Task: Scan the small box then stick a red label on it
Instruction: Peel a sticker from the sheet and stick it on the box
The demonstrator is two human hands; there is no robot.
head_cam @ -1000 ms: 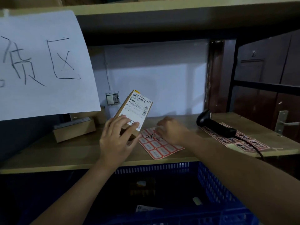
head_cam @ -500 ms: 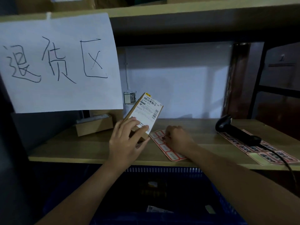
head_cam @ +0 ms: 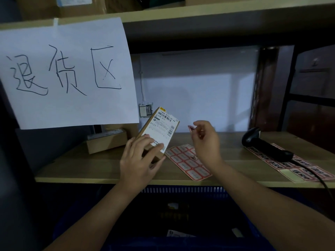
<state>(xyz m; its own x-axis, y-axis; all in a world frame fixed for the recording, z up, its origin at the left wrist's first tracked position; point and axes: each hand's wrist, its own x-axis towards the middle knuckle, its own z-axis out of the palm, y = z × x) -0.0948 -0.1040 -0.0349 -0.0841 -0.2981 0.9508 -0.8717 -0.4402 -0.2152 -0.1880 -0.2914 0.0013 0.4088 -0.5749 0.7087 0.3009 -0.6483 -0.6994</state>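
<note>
**Label in the right fingers, box just to its left**

The small box (head_cam: 159, 132) stands tilted on the wooden shelf (head_cam: 94, 165), long axis running from near-left up to far-right, its white shipping sticker facing the camera. The left hand (head_cam: 140, 161) grips its lower end, fingers spread over the face and thumb along the right edge. The right hand (head_cam: 205, 140) hovers above the sheet of red labels (head_cam: 188, 163), wrist bent, thumb and forefinger pinched on what looks like a small red label (head_cam: 190, 128); it is blurred, so this is a fair guess. That label lies just right of the box's upper edge, apart from it, so the right hand is plainly the nearer. A short move leftward would bring it to the box face. The scanner (head_cam: 266, 144) rests well apart at the right.
</note>
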